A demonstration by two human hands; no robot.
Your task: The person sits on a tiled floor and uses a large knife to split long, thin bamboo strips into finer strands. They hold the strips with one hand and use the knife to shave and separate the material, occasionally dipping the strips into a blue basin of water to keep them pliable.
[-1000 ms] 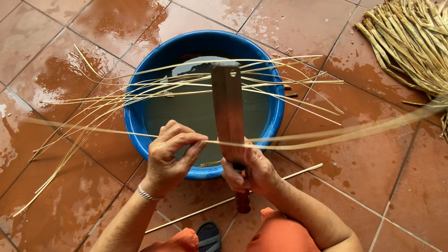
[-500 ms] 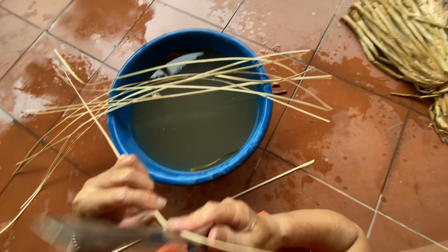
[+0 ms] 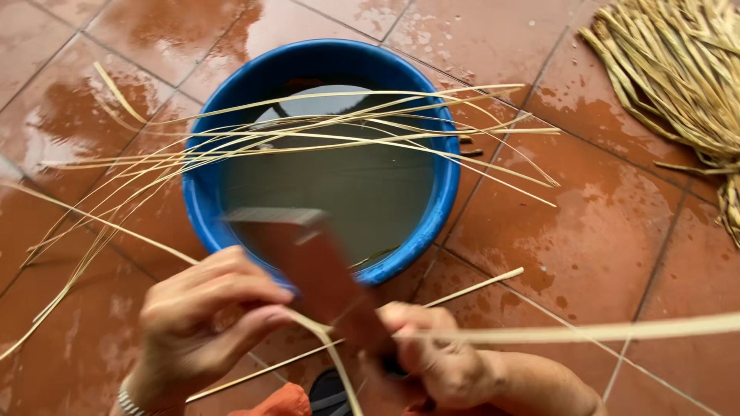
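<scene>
My right hand (image 3: 439, 358) grips the handle of a broad reddish-brown knife (image 3: 308, 258) whose blurred blade points up toward the blue tub (image 3: 447, 192). My left hand (image 3: 204, 316) pinches a long pale straw strip (image 3: 586, 333) against the blade; the strip runs off to the right edge and curls down between my hands. Several thin split strips (image 3: 324, 135) lie across the tub's rim over grey water.
A pile of dry straw stalks (image 3: 678, 85) lies at the upper right. A loose strip (image 3: 470, 289) rests on the wet red floor tiles (image 3: 586, 223) below the tub. More strips (image 3: 92, 231) trail off the tub to the left.
The knife dropped out of view below the tub, then came back up with its blade over the tub's near rim. The strip now stretches out to the right again.
</scene>
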